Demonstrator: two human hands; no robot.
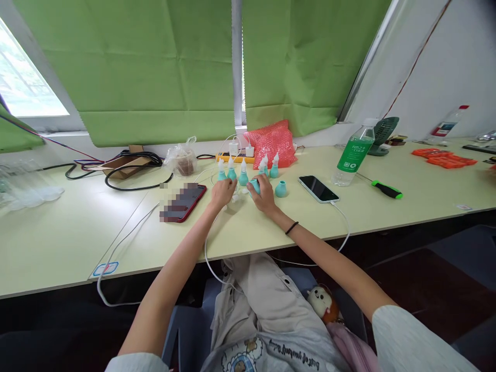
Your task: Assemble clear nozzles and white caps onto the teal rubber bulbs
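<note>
Before one bubble-wrap bag (273,146) are two tipless teal bulbs (281,189), at least five nozzle-tipped bulbs (243,179), two smartphones (320,189); right of it, two bottles (352,158).

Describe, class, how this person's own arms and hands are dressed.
Both the left hand and the right hand are ungloved. A thin, dark band circles the right arm near the wrist; no band shows on the left. The pale grey left sleeve and right sleeve are short, leaving the forearms uncovered.

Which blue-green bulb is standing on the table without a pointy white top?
The rightmost bulb, beside the right hand: its top is open. The other standing bulbs have white tips; the hand holds another bare one.
</note>
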